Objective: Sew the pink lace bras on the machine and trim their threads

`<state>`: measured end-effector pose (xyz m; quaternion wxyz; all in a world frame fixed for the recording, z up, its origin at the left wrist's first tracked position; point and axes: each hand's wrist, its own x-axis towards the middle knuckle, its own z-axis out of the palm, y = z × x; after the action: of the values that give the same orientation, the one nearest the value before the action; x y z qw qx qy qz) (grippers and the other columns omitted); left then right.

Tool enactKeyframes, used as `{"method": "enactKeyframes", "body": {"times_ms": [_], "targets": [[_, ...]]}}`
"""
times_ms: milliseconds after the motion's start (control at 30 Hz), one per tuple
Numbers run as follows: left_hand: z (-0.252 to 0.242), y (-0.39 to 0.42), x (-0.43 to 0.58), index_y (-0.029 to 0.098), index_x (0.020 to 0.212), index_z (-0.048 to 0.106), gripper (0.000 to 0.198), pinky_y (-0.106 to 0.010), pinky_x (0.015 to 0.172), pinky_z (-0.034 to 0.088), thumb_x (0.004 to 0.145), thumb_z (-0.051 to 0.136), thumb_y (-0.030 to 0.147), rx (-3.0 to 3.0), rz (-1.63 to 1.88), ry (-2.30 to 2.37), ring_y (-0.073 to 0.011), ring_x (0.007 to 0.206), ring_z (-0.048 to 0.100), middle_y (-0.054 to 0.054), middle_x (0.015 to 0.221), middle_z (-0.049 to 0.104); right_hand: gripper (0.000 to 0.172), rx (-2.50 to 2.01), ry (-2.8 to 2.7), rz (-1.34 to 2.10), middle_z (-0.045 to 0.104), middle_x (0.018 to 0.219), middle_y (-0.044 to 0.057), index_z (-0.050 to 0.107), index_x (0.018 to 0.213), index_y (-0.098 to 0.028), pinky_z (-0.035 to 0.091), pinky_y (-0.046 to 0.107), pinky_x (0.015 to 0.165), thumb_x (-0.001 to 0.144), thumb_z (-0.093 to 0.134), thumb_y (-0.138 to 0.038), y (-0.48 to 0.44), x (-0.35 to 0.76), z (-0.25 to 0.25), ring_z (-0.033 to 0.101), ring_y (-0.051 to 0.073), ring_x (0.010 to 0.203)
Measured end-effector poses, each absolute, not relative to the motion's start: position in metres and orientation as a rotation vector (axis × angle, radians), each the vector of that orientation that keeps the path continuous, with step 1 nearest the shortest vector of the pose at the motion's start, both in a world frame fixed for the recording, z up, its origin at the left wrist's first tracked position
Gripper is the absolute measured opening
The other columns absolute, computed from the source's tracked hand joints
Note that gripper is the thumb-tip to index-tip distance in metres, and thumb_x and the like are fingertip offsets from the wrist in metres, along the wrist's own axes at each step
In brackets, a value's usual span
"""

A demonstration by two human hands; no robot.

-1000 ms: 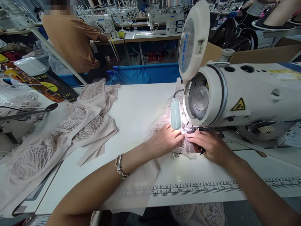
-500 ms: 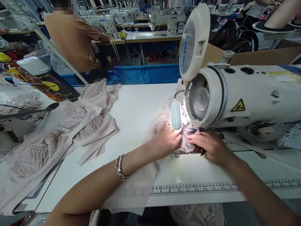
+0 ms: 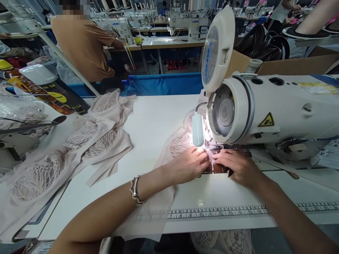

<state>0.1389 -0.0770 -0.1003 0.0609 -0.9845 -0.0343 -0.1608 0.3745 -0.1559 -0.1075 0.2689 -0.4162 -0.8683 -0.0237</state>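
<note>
Pale pink lace fabric (image 3: pixel 181 143) runs from the table up under the front of a white sewing machine (image 3: pixel 275 102). My left hand (image 3: pixel 189 164) pinches the fabric's near edge, fingers closed, just left of the needle area. Close by on the right, my right hand (image 3: pixel 239 165) has its fingertips at the small piece of fabric beside the needle. Its forefinger reaches forward while the other fingers curl under, and a small dark item, mostly hidden, shows beneath them. A small lamp (image 3: pixel 197 129) lights the spot; it and the machine head hide the needle.
More lace pieces (image 3: pixel 90 132) lie heaped along the table's left. A dark spray can (image 3: pixel 63 93) leans behind them. A printed ruler (image 3: pixel 217 212) follows the front edge. Beyond a blue cloth (image 3: pixel 166 84), a person (image 3: pixel 79 47) sits near other machines.
My left hand has shifted slightly down and right, and less lace shows between my hands. More of the lace behind my left hand is visible. The right hand has stayed nearly in place.
</note>
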Motion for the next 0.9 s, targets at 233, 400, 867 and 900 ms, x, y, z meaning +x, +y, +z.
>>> {"method": "enactKeyframes", "body": {"times_ms": [233,400,867,900], "targets": [[-0.103,-0.076,0.141,0.007,0.119,0.061,0.030,-0.035,0.078,0.046,0.099,0.039,0.004,-3.034,-0.478,-0.191,-0.0216,0.093,0.058,-0.011,0.100,0.066,0.062,-1.163,-2.386,-0.161,0.074,0.118,0.005,0.066,0.114,-0.020,0.057,0.041,0.095,0.069,0.037,0.010,-0.155,0.378,-0.110,0.070,0.023,0.106],[-0.100,-0.070,0.138,0.011,0.118,0.062,0.032,-0.034,0.080,0.044,0.098,0.039,0.002,-3.113,-0.421,-0.328,-0.0204,0.091,0.061,-0.011,0.103,0.067,0.059,-1.184,-2.377,-0.144,0.075,0.118,0.003,0.068,0.108,-0.023,0.057,0.039,0.096,0.069,0.038,0.010,-0.156,0.379,-0.111,0.070,0.022,0.107],[-0.089,-0.053,0.132,0.020,0.123,0.064,0.033,-0.045,0.105,0.039,0.105,0.036,0.017,-3.284,-0.296,-0.627,-0.0228,0.104,0.059,-0.008,0.110,0.070,0.064,-1.248,-2.349,-0.120,0.074,0.115,0.001,0.066,0.112,-0.025,0.056,0.033,0.091,0.064,0.037,0.005,-0.157,0.376,-0.105,0.069,0.020,0.107],[-0.089,-0.053,0.133,0.021,0.124,0.063,0.033,-0.045,0.106,0.039,0.105,0.036,0.017,-3.290,-0.297,-0.644,-0.0228,0.106,0.059,-0.007,0.109,0.069,0.061,-1.236,-2.341,-0.160,0.075,0.113,0.001,0.065,0.109,-0.025,0.056,0.032,0.088,0.065,0.036,0.006,-0.157,0.375,-0.105,0.070,0.020,0.104]]}}
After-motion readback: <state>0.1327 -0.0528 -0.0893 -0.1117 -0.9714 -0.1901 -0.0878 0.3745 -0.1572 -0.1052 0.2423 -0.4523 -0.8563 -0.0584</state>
